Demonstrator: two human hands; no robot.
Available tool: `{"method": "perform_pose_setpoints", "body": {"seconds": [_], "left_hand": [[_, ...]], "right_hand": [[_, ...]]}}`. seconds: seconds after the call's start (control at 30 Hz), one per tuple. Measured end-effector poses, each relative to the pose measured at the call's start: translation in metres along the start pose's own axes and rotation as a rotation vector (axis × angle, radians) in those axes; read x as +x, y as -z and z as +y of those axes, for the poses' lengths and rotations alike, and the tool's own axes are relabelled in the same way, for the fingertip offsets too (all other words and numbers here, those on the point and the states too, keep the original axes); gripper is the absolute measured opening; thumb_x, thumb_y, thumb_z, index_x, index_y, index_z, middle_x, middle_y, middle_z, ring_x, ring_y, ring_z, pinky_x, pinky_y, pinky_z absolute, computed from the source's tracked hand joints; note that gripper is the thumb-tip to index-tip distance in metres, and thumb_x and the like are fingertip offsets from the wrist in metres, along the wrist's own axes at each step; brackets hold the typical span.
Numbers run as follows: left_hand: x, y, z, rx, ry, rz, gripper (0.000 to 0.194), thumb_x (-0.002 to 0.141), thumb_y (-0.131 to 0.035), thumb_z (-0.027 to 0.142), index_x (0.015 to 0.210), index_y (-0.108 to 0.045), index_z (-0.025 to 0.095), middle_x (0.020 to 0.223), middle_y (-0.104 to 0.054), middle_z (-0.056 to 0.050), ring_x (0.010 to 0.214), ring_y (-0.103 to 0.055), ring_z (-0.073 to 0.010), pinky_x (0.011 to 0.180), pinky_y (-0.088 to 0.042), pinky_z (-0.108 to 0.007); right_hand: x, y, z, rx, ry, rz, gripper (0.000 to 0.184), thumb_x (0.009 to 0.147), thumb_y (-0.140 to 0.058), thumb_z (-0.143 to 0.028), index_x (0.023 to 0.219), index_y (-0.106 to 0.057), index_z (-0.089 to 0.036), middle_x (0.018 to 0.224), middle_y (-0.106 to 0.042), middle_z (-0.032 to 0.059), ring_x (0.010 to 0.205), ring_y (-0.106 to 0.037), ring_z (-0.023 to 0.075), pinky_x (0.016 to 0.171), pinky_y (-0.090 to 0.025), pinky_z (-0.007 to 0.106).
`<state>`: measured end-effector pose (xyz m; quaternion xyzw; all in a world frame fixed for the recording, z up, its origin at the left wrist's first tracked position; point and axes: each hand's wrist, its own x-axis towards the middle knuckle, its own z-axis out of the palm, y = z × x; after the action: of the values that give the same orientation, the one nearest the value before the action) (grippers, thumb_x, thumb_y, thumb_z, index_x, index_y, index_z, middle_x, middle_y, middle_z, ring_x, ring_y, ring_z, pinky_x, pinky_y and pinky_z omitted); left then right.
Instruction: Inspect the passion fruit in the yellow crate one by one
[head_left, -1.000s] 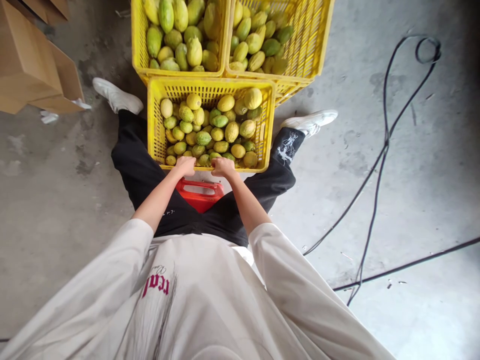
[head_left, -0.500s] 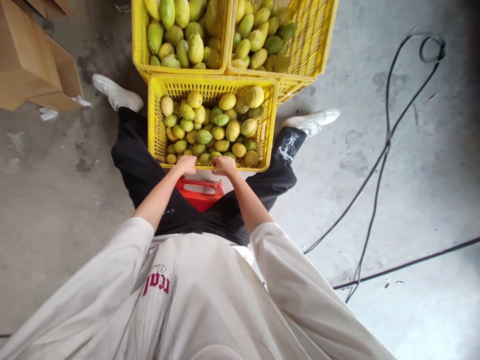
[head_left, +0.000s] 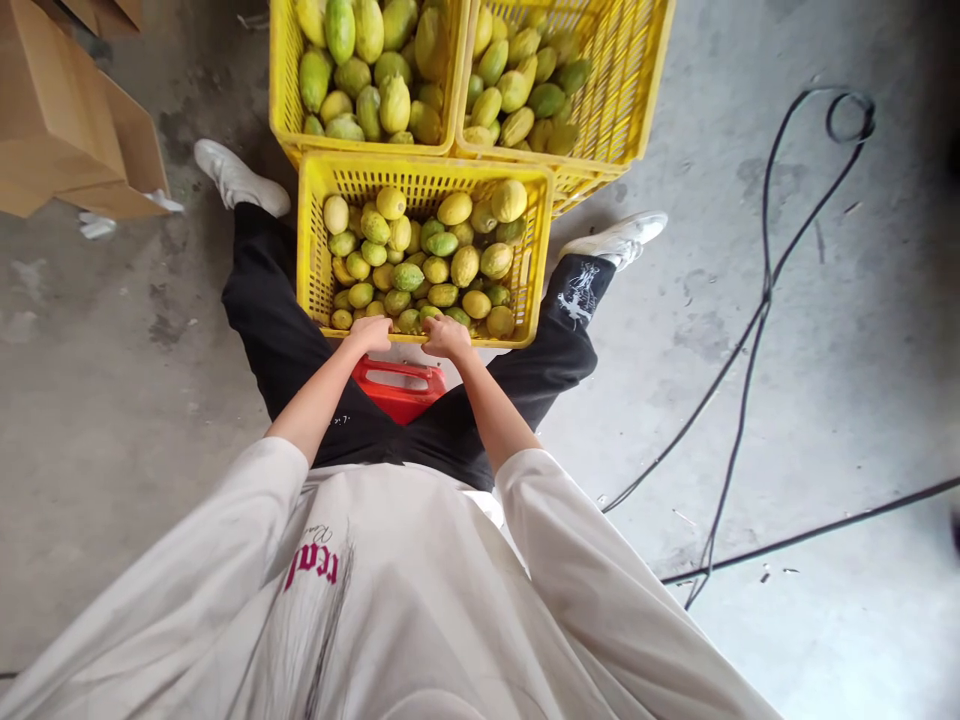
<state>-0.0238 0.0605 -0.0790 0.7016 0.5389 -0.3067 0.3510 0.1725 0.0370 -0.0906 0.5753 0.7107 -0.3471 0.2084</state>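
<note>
A yellow plastic crate (head_left: 538, 250) stands between my legs, holding many oval yellow and green fruits (head_left: 465, 265). My left hand (head_left: 373, 332) is closed over the crate's near rim, left of its middle. A short gap to the right, my right hand (head_left: 446, 337) grips the same rim, its fingers curled toward the fruit. The undersides of both hands are hidden. Below the hands, between my thighs, is a red plastic seat or container with a handle slot (head_left: 401, 390).
Two more yellow crates, left (head_left: 285, 90) and right (head_left: 637, 90), adjoin the far side, holding larger fruits. Open cardboard boxes (head_left: 60, 130) lie at the upper left. A black cable (head_left: 765, 290) loops across the concrete floor (head_left: 862, 400) on the right.
The view has shifted slightly against the floor and cable. Both hands stay on the crate's near rim, and the fruits keep their places.
</note>
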Motion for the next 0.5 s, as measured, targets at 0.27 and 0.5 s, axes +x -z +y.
{"method": "perform_pose_setpoints", "body": {"seconds": [0.27, 0.5], "left_hand": [[0.014, 0.000, -0.002, 0.009, 0.007, -0.092, 0.078, 0.088, -0.077, 0.021, 0.166, -0.079, 0.028, 0.161, -0.081, -0.014, 0.152, -0.076, -0.0351, 0.126, -0.060, -0.037], [0.012, -0.002, -0.002, 0.000, 0.018, -0.077, 0.078, 0.087, -0.078, 0.021, 0.164, -0.081, 0.029, 0.158, -0.083, -0.013, 0.151, -0.077, -0.0343, 0.125, -0.061, -0.036]], "right_hand": [[0.000, 0.007, -0.002, -0.012, -0.011, -0.072, 0.043, 0.108, -0.070, -0.019, 0.146, -0.089, -0.027, 0.158, -0.079, 0.0123, 0.148, -0.076, 0.0364, 0.119, -0.065, 0.043], [0.000, 0.005, -0.003, -0.032, -0.011, -0.068, 0.045, 0.108, -0.072, -0.019, 0.147, -0.091, -0.028, 0.152, -0.084, 0.0138, 0.145, -0.078, 0.0388, 0.118, -0.067, 0.045]]}}
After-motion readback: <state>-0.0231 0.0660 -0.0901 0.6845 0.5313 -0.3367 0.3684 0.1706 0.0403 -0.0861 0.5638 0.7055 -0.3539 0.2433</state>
